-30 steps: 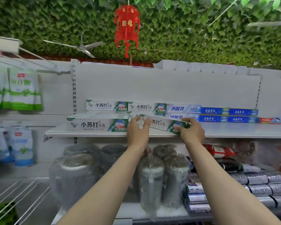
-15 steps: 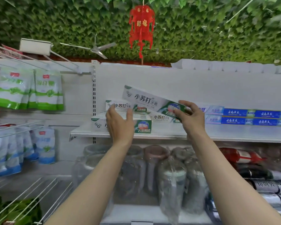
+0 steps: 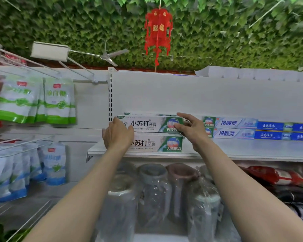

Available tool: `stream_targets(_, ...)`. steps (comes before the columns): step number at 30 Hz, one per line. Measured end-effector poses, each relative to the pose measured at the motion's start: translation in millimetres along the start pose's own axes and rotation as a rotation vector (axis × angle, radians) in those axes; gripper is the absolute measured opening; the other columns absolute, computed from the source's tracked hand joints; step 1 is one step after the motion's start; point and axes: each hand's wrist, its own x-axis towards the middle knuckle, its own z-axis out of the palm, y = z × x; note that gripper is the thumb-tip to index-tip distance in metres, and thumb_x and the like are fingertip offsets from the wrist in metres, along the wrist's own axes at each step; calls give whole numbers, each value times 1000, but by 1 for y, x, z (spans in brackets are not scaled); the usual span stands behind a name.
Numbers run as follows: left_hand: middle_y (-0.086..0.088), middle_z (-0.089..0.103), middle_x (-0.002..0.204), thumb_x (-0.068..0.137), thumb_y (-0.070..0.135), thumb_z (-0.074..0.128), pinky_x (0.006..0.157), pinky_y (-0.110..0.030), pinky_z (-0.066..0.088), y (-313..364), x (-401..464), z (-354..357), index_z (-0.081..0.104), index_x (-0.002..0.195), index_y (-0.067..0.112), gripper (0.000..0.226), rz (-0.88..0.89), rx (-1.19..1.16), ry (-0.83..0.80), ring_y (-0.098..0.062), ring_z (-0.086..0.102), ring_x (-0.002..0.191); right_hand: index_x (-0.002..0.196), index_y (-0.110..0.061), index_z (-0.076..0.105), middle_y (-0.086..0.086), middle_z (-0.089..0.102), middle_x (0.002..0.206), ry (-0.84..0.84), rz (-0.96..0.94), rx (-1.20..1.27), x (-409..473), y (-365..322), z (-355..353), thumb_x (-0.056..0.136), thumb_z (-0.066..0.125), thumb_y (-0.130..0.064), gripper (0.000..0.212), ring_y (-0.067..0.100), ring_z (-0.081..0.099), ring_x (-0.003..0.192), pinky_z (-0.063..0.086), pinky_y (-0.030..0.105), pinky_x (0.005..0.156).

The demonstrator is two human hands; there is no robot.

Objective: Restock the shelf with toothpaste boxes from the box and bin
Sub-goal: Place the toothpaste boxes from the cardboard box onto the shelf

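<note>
A green-and-white toothpaste box (image 3: 150,124) lies level on top of a matching box (image 3: 156,144) at the left end of the white shelf (image 3: 234,151). More of the same boxes stand behind them. My right hand (image 3: 191,128) pinches the right end of the top box, thumb on its front face and fingers over its top edge. My left hand (image 3: 118,135) rests with fairly straight fingers against the left ends of the two stacked boxes. The source box and bin are out of view.
Pale blue toothpaste boxes (image 3: 234,123) and dark blue ones (image 3: 269,126) are stacked to the right on the same shelf. Plastic-wrapped jugs (image 3: 154,189) and a red bottle (image 3: 273,175) fill the shelf below. Green refill bags (image 3: 33,102) hang on hooks at left.
The toothpaste box was picked off the shelf front, carried tilted in my right hand, and now lies flat on the left stack. My left hand moved to the stack's left end.
</note>
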Motion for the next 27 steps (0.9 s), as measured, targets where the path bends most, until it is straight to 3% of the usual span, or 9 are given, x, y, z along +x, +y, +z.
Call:
stream_targets(5, -16, 52, 142, 98, 39, 48, 113, -48, 32, 1, 17, 8, 41, 139, 2, 55, 14, 63, -65, -35, 48, 130, 139, -16, 56, 6, 67, 105, -1, 75, -86, 18, 5, 8, 92, 69, -3, 50, 19, 70, 84, 59, 28, 64)
stream_targets(7, -16, 43, 151, 99, 45, 47, 118, -46, 24, -1, 17, 13, 37, 145, 2, 64, 48, 132, -32, -35, 32, 143, 146, -22, 48, 2, 61, 126, 80, 40, -230, 18, 10, 12, 93, 70, -17, 58, 18, 64, 108, 53, 26, 80)
stream_targets(9, -16, 38, 154, 98, 50, 44, 121, -47, 14, -4, 13, 17, 39, 147, 3, 68, 124, 220, 63, -36, 17, 148, 147, -25, 44, -1, 56, 137, 255, -100, -361, 7, 17, 16, 94, 67, -30, 58, 16, 52, 127, 45, 33, 100)
stream_targets(12, -17, 56, 137, 97, 54, 42, 118, -52, 19, -6, 6, 23, 61, 131, 10, 59, 252, 273, 220, -38, 30, 139, 140, -25, 47, -8, 60, 119, 395, -341, -471, -18, 26, 24, 97, 57, -32, 44, 10, 46, 115, 36, 32, 94)
stream_targets(15, -9, 64, 129, 99, 59, 23, 117, -52, 18, 0, -1, 28, 72, 118, 21, 65, 276, 381, 149, -33, 33, 135, 143, -23, 45, -11, 63, 115, 317, -395, -607, -29, 36, 31, 101, 51, -35, 44, 9, 44, 110, 33, 32, 96)
stream_targets(22, 1, 53, 146, 96, 65, 0, 120, -57, -5, 6, 4, 34, 57, 139, 29, 80, 211, 441, -37, -31, 8, 151, 148, -25, 38, -5, 64, 130, 201, -283, -834, -22, 35, 36, 97, 35, -52, 58, 21, 47, 123, 31, 37, 109)
stream_targets(27, 2, 47, 152, 94, 68, -5, 119, -59, -8, 6, 3, 34, 53, 143, 29, 85, 198, 452, -95, -32, 4, 153, 144, -29, 44, -1, 60, 136, 162, -203, -948, -16, 19, 37, 97, 44, -52, 52, 22, 43, 135, 26, 36, 113)
